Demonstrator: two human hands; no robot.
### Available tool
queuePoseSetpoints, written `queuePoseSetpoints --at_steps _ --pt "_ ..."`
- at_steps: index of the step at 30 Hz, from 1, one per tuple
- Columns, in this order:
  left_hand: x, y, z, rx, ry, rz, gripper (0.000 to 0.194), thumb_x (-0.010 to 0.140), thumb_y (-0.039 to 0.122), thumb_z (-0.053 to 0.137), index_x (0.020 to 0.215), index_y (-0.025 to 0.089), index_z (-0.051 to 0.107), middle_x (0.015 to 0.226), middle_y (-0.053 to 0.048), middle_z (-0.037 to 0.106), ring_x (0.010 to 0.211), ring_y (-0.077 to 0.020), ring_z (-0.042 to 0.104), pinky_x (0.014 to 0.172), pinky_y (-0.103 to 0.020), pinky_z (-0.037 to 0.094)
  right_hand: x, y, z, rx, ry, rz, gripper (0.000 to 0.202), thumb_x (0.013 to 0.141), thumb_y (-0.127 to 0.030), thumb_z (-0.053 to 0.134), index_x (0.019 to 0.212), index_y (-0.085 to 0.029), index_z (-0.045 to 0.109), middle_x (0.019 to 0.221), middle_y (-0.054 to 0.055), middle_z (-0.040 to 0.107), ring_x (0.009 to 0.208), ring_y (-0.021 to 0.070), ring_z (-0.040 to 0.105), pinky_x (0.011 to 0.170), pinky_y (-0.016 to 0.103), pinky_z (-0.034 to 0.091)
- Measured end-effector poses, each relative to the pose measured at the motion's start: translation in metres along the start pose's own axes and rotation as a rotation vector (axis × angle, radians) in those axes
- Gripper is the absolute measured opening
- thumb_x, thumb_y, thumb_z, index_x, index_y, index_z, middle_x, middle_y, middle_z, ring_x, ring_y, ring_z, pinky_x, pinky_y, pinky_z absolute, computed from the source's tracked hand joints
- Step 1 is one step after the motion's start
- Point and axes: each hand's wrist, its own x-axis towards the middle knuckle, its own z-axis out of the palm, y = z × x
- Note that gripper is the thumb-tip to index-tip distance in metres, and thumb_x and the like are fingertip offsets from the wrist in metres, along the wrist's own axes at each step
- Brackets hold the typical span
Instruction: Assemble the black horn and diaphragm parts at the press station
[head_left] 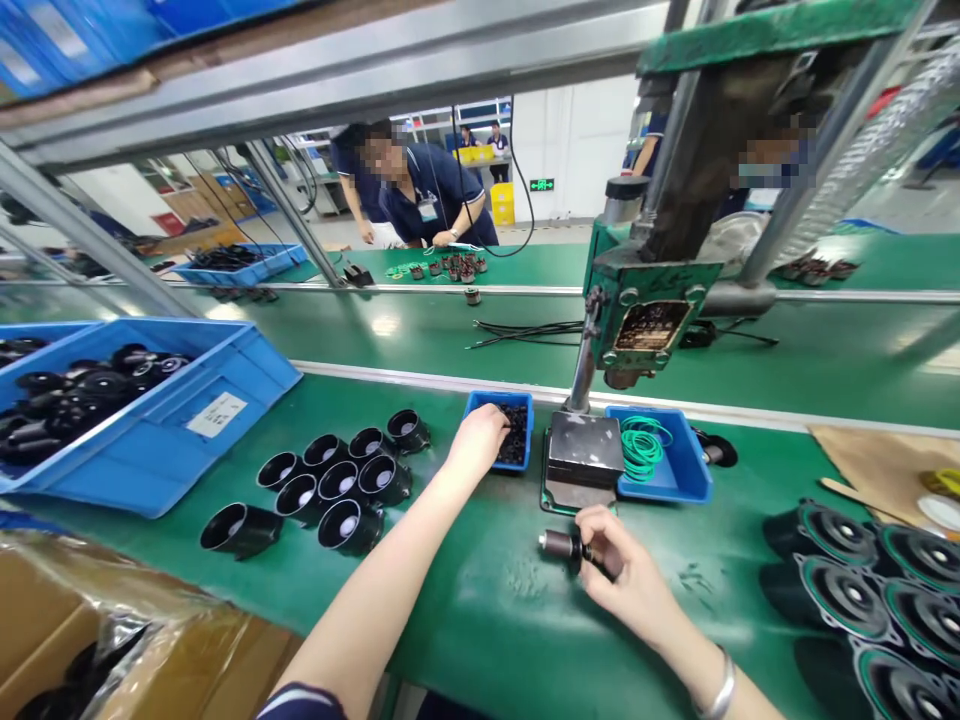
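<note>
Dark rod (556, 543) pinched in the right hand (619, 568); beyond that grip, left hand (480, 437) over blue bin (531, 432), hold unclear.

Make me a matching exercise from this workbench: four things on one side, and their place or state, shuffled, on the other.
Things:
1. Left hand
2. Right hand
3. Green rings
4. White label

Place or state:
A. Stuck on a large bin
B. Gripping a dark part
C. Heaped in a wider tray
D. At a small tray of black pieces

Pairs: 1-D, 2-B, 3-C, 4-A
</note>
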Motion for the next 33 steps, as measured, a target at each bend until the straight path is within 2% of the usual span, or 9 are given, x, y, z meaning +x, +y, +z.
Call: queuePoseSetpoints --at_steps 4,8,12,14,16,18,20,26,33 --pt "0.009 0.002 0.009 -0.035 0.008 -0.057 0.02 0.07 -0.004 0.061 0.065 0.016 0.059 0.08 -0.01 0.065 0.09 -0.0288 0.065 0.095 -0.048 0.047 0.001 0.006 -0.002 0.054 0.013 0.013 0.017 0.073 -0.01 0.054 0.082 -0.022 0.047 0.089 0.002 0.048 0.078 0.0138 0.051 0.067 0.021 0.047" --pt "-0.004 0.013 -0.001 -0.162 0.055 -0.116 0.019 0.069 -0.001 0.062 0.066 0.017 0.057 0.079 -0.007 0.065 0.089 -0.0259 0.065 0.095 -0.045 0.047 0.001 0.007 -0.004 0.084 0.063 -0.004 0.016 0.074 -0.011 0.057 0.083 -0.022 0.05 0.09 0.002 0.049 0.081 0.0136 0.053 0.072 0.02 0.047" --pt "-0.043 0.03 -0.007 -0.4 0.003 -0.16 0.004 0.078 0.017 0.062 0.078 0.018 0.058 0.084 -0.005 0.069 0.079 -0.0191 0.068 0.079 -0.034 0.054 -0.001 0.005 -0.006 0.157 0.153 -0.021 0.018 0.075 -0.011 0.058 0.086 -0.022 0.049 0.095 0.003 0.048 0.082 0.0132 0.052 0.072 0.019 0.046" --pt "-0.067 0.04 -0.002 -0.565 -0.069 -0.194 0.012 0.079 0.024 0.065 0.077 0.017 0.055 0.086 -0.006 0.07 0.074 -0.0163 0.068 0.073 -0.03 0.055 -0.002 0.002 -0.006 0.183 0.162 -0.041 0.019 0.076 -0.011 0.058 0.087 -0.023 0.049 0.097 0.003 0.048 0.083 0.0132 0.052 0.072 0.02 0.047" --pt "-0.09 0.049 0.008 -0.836 -0.133 -0.305 0.021 0.075 0.028 0.073 0.078 0.016 0.056 0.081 -0.003 0.068 0.069 -0.0131 0.065 0.07 -0.026 0.053 -0.002 -0.003 -0.005 0.189 0.152 -0.071 0.021 0.076 -0.009 0.057 0.088 -0.024 0.049 0.095 0.003 0.047 0.084 0.0134 0.052 0.072 0.02 0.047" --pt "-0.105 0.055 0.019 -1.122 -0.176 -0.455 0.03 0.07 0.031 0.082 0.083 0.014 0.061 0.074 0.0 0.065 0.065 -0.0097 0.061 0.067 -0.022 0.049 -0.003 -0.006 -0.003 0.182 0.152 -0.091 0.023 0.075 -0.007 0.057 0.087 -0.024 0.048 0.093 0.002 0.047 0.083 0.0133 0.052 0.072 0.02 0.047" --pt "-0.113 0.06 0.028 -1.28 -0.184 -0.546 0.035 0.067 0.034 0.086 0.084 0.013 0.064 0.071 0.001 0.063 0.061 -0.0077 0.058 0.064 -0.019 0.046 -0.003 -0.008 -0.001 0.163 0.164 -0.097 0.024 0.073 -0.006 0.056 0.087 -0.024 0.047 0.093 0.002 0.047 0.082 0.0132 0.052 0.07 0.021 0.047" --pt "-0.114 0.066 0.041 -1.353 -0.134 -0.556 0.039 0.066 0.041 0.087 0.071 0.014 0.059 0.066 0.004 0.056 0.057 -0.0052 0.049 0.06 -0.017 0.041 -0.005 -0.01 -0.001 -0.082 0.193 -0.172 0.026 0.07 -0.003 0.052 0.087 -0.023 0.046 0.092 0.003 0.048 0.085 0.0154 0.053 0.072 0.025 0.049" --pt "-0.115 0.071 0.045 -1.338 -0.108 -0.52 0.042 0.075 0.045 0.08 0.067 0.016 0.051 0.067 0.004 0.052 0.061 -0.0073 0.045 0.063 -0.019 0.041 -0.004 -0.018 -0.013 -0.625 0.144 -0.553 0.03 0.073 -0.002 0.055 0.097 -0.021 0.052 0.1 0.01 0.051 0.086 0.0195 0.051 0.072 0.032 0.052"
